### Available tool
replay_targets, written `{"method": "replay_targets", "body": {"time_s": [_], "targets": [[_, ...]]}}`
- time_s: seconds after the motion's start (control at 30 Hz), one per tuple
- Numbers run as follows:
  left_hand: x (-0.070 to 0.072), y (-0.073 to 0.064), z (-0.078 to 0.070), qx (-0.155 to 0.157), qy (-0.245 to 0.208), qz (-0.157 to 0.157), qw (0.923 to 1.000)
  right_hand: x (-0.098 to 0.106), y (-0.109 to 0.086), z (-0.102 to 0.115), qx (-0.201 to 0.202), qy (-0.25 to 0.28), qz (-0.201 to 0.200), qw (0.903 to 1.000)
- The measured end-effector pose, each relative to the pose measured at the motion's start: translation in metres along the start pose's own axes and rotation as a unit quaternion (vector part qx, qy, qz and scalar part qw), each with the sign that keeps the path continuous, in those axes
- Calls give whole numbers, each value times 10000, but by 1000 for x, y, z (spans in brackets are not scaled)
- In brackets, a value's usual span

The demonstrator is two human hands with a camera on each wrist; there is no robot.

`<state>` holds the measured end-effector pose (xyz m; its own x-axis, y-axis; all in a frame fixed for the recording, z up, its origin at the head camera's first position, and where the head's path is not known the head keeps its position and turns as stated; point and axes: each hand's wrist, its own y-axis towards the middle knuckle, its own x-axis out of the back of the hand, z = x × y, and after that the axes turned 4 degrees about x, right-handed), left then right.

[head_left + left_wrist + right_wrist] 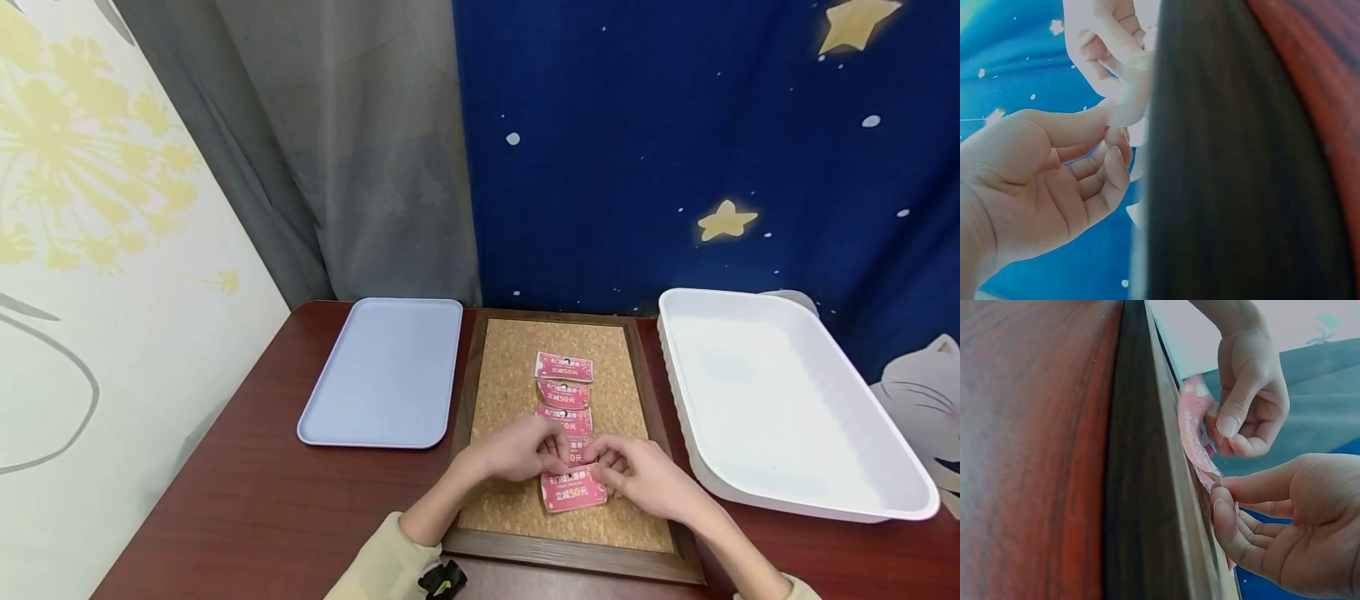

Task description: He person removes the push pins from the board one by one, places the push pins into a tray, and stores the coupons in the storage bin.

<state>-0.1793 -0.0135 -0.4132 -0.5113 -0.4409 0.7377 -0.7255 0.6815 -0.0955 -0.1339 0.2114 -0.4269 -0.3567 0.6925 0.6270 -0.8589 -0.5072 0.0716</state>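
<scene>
A column of several pink paper coupons with white and yellow print lies on the cork board. Small dark spots show at the top edges of the upper ones. The nearest coupon overlaps the one above it, and in the right wrist view this pink coupon bows away from the board. My left hand pinches its upper left part between thumb and index finger. At its right edge, the thumb and index finger of my right hand pinch the paper. In the left wrist view the coupon looks pale and washed out.
The cork board has a brown wooden frame and lies on a dark red table. To its left is a light blue tray; a deep white tray stands to its right. Grey and blue curtains hang behind.
</scene>
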Motion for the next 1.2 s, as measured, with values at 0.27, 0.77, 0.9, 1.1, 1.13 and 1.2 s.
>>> {"method": "replay_targets", "body": {"time_s": [0.27,0.77,0.9,1.1,1.13,1.2], "targets": [[12,-5,6,-66,-494,-60,9987,12,-1,0,-70,-172,-242,9995],[40,-18,27,-103,-778,-491,9957,44,-8,-3,-386,320,-707,9962],[46,-21,33,-54,-734,-639,9952,54,-11,-5,-487,404,-954,9934],[55,-28,43,-17,-738,-929,9929,71,-15,-13,-580,236,-1404,9881],[56,-29,46,-19,-761,-951,9926,74,-17,-14,-593,178,-1497,9868],[58,-31,50,3,-838,-959,9918,80,-19,-18,-638,64,-1708,9832]]}}
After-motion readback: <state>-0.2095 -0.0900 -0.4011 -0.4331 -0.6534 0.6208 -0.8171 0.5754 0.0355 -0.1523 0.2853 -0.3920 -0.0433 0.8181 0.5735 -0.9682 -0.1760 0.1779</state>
